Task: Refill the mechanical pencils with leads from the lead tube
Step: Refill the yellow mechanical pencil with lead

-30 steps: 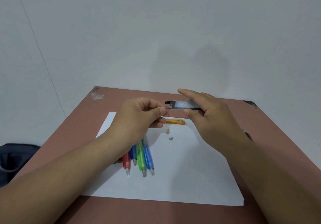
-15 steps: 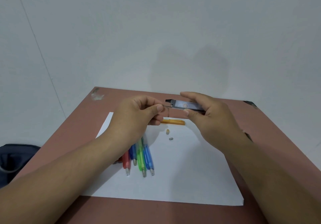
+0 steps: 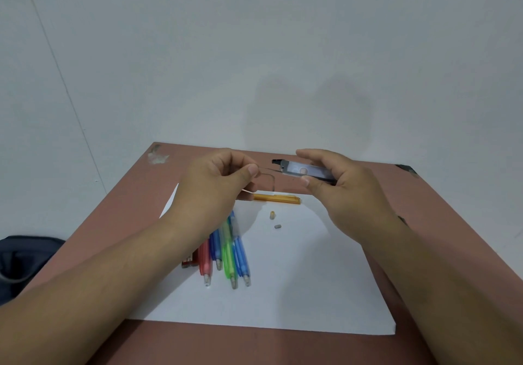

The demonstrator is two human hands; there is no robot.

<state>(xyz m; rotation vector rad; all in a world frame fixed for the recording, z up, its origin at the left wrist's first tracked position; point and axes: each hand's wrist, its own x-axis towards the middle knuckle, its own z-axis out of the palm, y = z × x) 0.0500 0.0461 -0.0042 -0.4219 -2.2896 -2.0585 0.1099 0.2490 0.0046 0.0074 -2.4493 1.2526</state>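
My right hand [image 3: 336, 186] grips the clear lead tube [image 3: 305, 171] above the table, its black cap end pointing left. My left hand [image 3: 218, 183] pinches a thin lead [image 3: 268, 169] that reaches from its fingertips to the tube's open end. An orange mechanical pencil [image 3: 278, 198] lies on the white paper [image 3: 297, 285] below both hands. Its small cap [image 3: 272, 215] and a grey eraser piece [image 3: 278, 226] lie loose just below it. Several coloured pencils [image 3: 229, 254], red, blue and green, lie side by side on the paper, partly hidden under my left wrist.
The paper lies on a reddish-brown table [image 3: 441, 223] that stands against a white wall. A small red object [image 3: 189, 261] sits left of the pencils. A dark bag [image 3: 19, 262] is on the floor to the left of the table.
My left hand has drawn away to the left of the tube, and a thin lead now shows between its fingertips and the tube's end. My right hand has tilted the tube slightly.
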